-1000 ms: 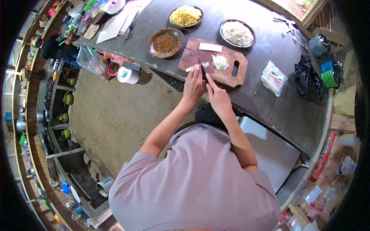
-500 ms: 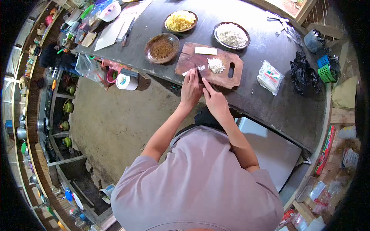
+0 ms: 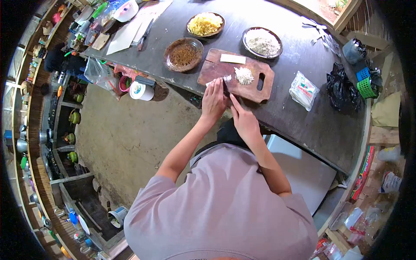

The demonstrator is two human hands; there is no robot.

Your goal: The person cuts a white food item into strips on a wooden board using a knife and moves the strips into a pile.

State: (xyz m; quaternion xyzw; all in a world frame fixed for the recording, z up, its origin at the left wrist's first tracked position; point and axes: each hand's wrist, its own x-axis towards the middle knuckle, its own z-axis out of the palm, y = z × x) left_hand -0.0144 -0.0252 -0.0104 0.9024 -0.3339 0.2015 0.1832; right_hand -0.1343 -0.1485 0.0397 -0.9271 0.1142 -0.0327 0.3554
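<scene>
A wooden cutting board [image 3: 255, 89] lies at the table's near edge, bearing a white block [image 3: 232, 59], a heap of small white pieces [image 3: 244, 76] and a few more bits by my fingertips. My left hand [image 3: 214, 102] presses a white strip, mostly hidden beneath the fingers, on the board's left front corner. Just right of it, my right hand [image 3: 245, 122] is closed round a knife, with the index finger stretched along it. The dark blade [image 3: 225, 88] stands beside my left fingertips; the handle is hidden in my palm.
Beyond the board are plates of brown crumbs [image 3: 183, 54], yellow pieces [image 3: 205, 24] and white powder [image 3: 262, 42]. Rightward lie a white plastic packet [image 3: 303, 91], a black bag [image 3: 342, 89] and forks [image 3: 318, 29]. A white bucket [image 3: 141, 91] is left of the table [image 3: 299, 125].
The view has shifted slightly. My right hand has drawn back a little from the board, and the knife blade shows more clearly. My left hand stays on the strip.
</scene>
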